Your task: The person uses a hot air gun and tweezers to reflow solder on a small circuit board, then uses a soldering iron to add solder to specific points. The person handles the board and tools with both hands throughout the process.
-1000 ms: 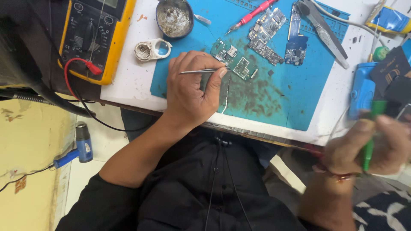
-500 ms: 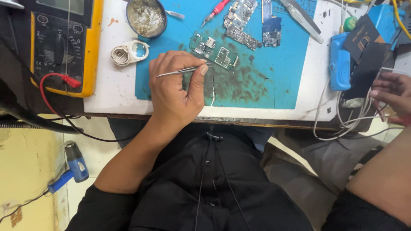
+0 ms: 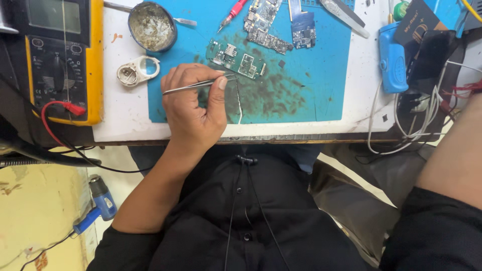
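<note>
- Tweezers point(image 3: 198, 84) pinched in the left hand point(image 3: 193, 108) sit near the small circuit board point(image 3: 236, 60); a slip could scratch it
- Right hand's grip cannot be told; only the forearm shows

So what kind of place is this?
Probably an electronics repair bench. Small circuit boards lie on a blue work mat, a yellow multimeter sits beside it, and the left hand holds tweezers.
</note>
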